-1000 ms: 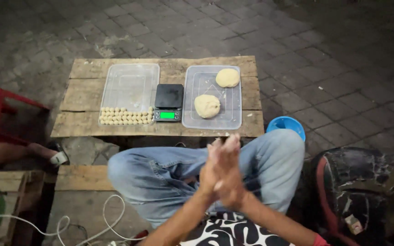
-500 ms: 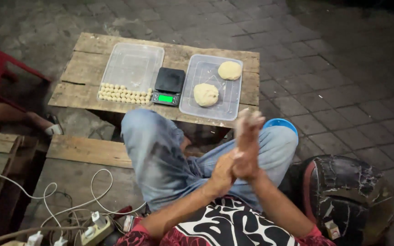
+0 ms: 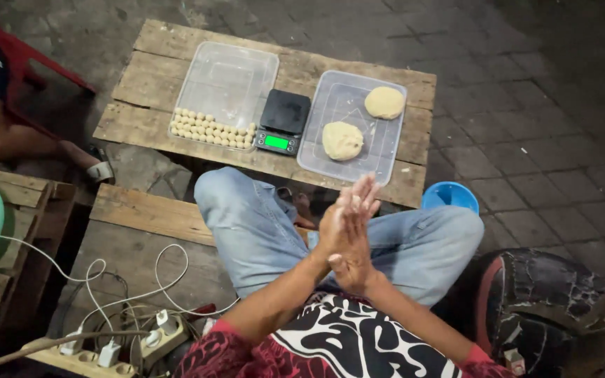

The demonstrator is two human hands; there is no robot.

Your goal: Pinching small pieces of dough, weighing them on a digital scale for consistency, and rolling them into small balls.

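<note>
Your left hand (image 3: 336, 222) and right hand (image 3: 356, 246) are pressed flat together, palm to palm, above your lap; whether anything sits between them you cannot tell. Ahead on the wooden table (image 3: 150, 78), the clear tray (image 3: 330, 155) holds two dough lumps (image 3: 342, 140), the digital scale (image 3: 283, 121) stands beside it, and the left tray (image 3: 229, 73) carries rows of small dough balls (image 3: 211, 129).
</note>
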